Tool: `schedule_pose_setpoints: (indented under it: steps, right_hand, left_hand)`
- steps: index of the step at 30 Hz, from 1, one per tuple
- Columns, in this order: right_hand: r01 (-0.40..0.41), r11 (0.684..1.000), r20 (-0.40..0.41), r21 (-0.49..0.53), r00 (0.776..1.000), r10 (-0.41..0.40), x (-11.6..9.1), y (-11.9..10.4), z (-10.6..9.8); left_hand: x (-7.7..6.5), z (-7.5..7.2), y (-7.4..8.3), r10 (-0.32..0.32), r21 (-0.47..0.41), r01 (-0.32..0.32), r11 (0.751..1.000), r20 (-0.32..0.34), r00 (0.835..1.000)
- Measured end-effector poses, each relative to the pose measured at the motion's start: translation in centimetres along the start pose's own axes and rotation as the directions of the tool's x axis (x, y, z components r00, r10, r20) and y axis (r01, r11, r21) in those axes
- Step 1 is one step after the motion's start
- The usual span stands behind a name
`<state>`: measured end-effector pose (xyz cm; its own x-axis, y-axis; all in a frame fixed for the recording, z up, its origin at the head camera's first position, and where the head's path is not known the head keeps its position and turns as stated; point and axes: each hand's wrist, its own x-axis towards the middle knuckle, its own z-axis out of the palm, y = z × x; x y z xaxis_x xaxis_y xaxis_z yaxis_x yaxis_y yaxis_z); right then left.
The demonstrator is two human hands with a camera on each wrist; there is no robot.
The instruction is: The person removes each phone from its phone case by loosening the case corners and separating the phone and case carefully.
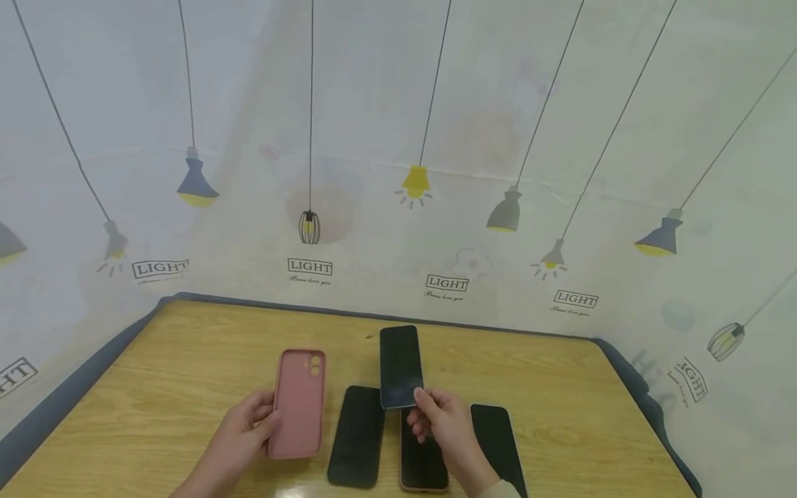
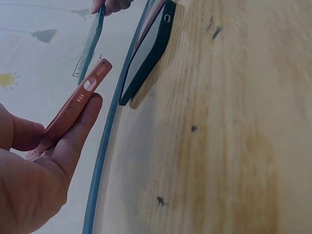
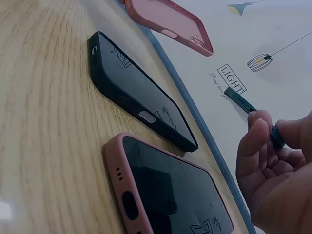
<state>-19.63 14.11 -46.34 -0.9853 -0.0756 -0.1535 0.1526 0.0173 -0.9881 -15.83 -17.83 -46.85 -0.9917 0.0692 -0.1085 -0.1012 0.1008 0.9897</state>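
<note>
My left hand (image 1: 245, 429) grips a pink phone case (image 1: 297, 408) by its left edge, thumb in front. The case is held up with its hollow inside toward me and its camera holes at the top right; its side cutout shows in the left wrist view. With thumb and fingers my right hand (image 1: 445, 422) pinches a phone (image 1: 400, 366) at its lower right corner, dark screen toward me. In the right wrist view that phone (image 3: 240, 101) appears nearly edge-on. Beneath the right hand lies a phone in a pink case (image 1: 423, 456), partly hidden by the hand.
A phone in a dark case (image 1: 357, 437) lies on the wooden table (image 1: 187, 360), between the two hands. Another dark-screened phone (image 1: 498, 439) lies right of the right hand, partly covered by the wrist. Behind the table hangs a pale sheet (image 1: 367, 104) printed with lamps.
</note>
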Motion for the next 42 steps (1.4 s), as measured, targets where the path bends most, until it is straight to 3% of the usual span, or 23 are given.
schedule_pose_setpoints:
  steps: [6, 17, 30, 42]
  right_hand:
    - [-0.037, 0.998, 0.004, -0.043, 0.999, 0.038, 0.9, 0.1, 0.2]
    - [-0.032, 0.995, 0.002, -0.094, 0.999, 0.033, 3.5, 0.7, 0.4]
    - [-0.065, 0.987, -0.036, -0.149, 0.998, 0.061, 5.5, 0.7, 1.0]
    - [-0.125, 0.943, 0.021, -0.308, 0.99, 0.138, 7.3, -0.3, 1.7]
  left_hand:
    - [0.1, 0.0, 0.1, -0.043, 0.028, 0.043, 0.999, -0.015, 0.999]
    - [0.0, -0.1, -0.3, 0.015, 0.059, -0.017, 0.998, 0.019, 1.0]
    - [0.0, 0.2, -0.3, 0.006, 0.058, -0.006, 0.998, -0.011, 1.0]
    - [0.0, 0.1, -0.6, 0.045, 0.043, -0.046, 0.998, 0.027, 0.999]
